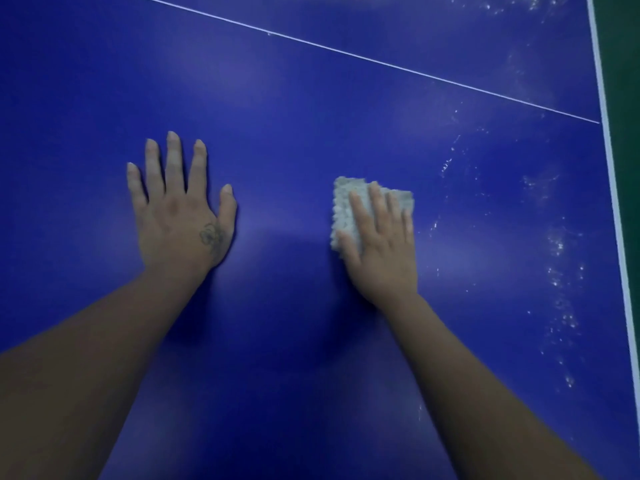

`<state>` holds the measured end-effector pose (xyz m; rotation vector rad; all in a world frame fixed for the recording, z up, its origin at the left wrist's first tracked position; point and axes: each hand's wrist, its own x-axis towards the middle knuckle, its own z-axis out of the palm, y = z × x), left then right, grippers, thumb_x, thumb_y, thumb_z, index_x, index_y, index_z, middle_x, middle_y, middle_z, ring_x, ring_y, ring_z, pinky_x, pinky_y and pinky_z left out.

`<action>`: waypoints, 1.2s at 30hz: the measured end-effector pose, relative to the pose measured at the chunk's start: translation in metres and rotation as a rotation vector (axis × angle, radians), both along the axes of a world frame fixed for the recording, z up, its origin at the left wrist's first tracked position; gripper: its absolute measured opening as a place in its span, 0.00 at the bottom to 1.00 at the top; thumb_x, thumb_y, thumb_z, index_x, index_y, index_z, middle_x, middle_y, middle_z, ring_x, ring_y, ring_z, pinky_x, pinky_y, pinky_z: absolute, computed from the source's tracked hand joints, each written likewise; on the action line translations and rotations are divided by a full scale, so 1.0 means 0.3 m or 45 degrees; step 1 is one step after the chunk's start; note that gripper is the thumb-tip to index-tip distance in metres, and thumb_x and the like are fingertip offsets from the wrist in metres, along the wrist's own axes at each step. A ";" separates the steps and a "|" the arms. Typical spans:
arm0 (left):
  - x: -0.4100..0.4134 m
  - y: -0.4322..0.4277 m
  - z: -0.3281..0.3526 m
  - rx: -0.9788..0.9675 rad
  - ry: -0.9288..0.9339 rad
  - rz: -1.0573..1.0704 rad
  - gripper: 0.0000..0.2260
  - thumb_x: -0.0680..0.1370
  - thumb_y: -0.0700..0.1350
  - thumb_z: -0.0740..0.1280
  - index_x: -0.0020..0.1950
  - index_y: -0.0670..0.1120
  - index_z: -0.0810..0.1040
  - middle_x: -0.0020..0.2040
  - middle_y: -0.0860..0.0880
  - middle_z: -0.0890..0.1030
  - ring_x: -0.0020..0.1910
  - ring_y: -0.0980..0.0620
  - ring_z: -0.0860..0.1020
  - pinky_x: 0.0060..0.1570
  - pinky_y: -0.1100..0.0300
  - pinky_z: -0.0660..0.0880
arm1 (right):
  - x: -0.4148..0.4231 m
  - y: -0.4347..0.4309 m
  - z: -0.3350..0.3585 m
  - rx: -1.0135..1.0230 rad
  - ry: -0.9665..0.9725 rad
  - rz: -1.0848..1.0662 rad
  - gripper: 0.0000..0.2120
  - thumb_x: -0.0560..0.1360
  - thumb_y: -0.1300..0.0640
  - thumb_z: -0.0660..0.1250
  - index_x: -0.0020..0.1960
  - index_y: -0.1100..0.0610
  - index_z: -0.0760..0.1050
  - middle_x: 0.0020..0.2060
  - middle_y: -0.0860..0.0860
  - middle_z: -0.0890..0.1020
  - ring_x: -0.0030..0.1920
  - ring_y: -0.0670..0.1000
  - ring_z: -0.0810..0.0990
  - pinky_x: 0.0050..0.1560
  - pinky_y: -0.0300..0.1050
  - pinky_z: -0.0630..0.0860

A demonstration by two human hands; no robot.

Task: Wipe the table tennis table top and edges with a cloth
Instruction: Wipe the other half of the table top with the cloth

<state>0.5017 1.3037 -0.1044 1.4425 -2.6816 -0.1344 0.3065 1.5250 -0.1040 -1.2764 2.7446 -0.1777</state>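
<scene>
The blue table tennis table [294, 98] fills the view. A small folded grey-white cloth [344, 206] lies flat on it, right of centre. My right hand [381, 244] presses on the cloth with straight fingers, covering its lower right part. My left hand [180, 206] rests flat on the bare table top to the left, fingers spread, apart from the cloth.
A thin white centre line [363, 58] runs diagonally across the top. The white edge stripe [611, 174] marks the table's right side, with dark green floor [627, 64] beyond. White dusty smears and specks [557, 244] lie on the surface between the cloth and that edge.
</scene>
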 end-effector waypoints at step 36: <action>0.225 0.596 0.005 0.237 -0.130 -0.522 0.33 0.87 0.61 0.53 0.89 0.49 0.51 0.89 0.44 0.48 0.88 0.39 0.47 0.84 0.32 0.51 | 0.214 0.322 0.027 0.084 -0.041 0.104 0.30 0.87 0.40 0.52 0.87 0.47 0.54 0.87 0.49 0.50 0.87 0.55 0.46 0.85 0.64 0.49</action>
